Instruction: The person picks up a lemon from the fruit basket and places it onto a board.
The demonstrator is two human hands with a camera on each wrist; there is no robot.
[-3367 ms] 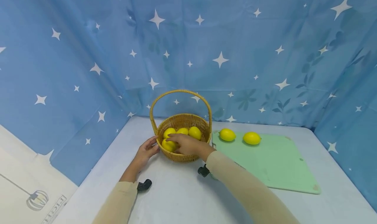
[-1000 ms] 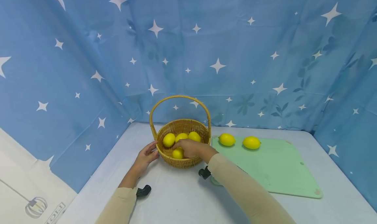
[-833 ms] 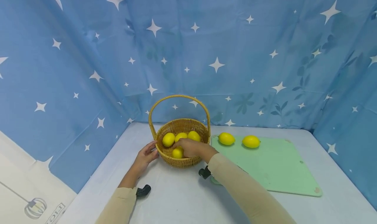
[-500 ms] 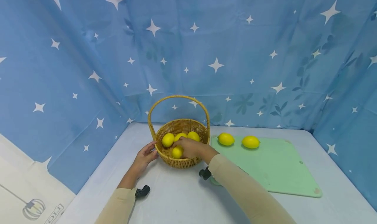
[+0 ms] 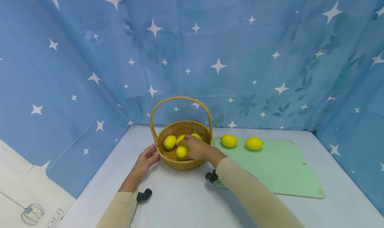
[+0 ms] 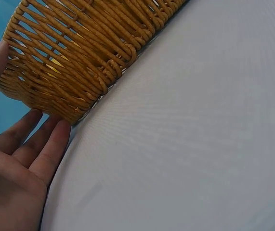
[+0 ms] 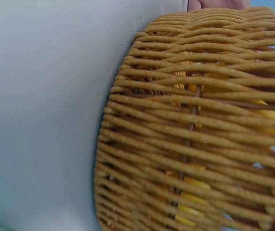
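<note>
A woven wicker basket point(image 5: 182, 165) with a tall arched handle stands near the back of the table. Inside it, my right hand point(image 5: 196, 148) grips a yellow lemon point(image 5: 182, 151) at the front. Behind that one lie other lemons, one at the left point(image 5: 170, 142) and two partly covered by the hand. My left hand point(image 5: 144, 162) touches the basket's left side from outside. In the left wrist view its thumb and fairly straight fingers rest against the wicker wall point(image 6: 74, 53). The basket's wall point(image 7: 190, 130) hides the right hand's hold in the right wrist view.
A pale green cutting board point(image 5: 282, 168) lies right of the basket. Near its back edge sit two lemons, the nearer to the basket point(image 5: 229, 141) and one farther right point(image 5: 253, 143). A blue star-patterned curtain point(image 5: 216, 98) hangs behind the white table point(image 5: 177, 204).
Since the earliest frame, my right hand has taken the front lemon rightward within the basket. Over the last half second they have risen slightly. The left hand stays at the basket's side.
</note>
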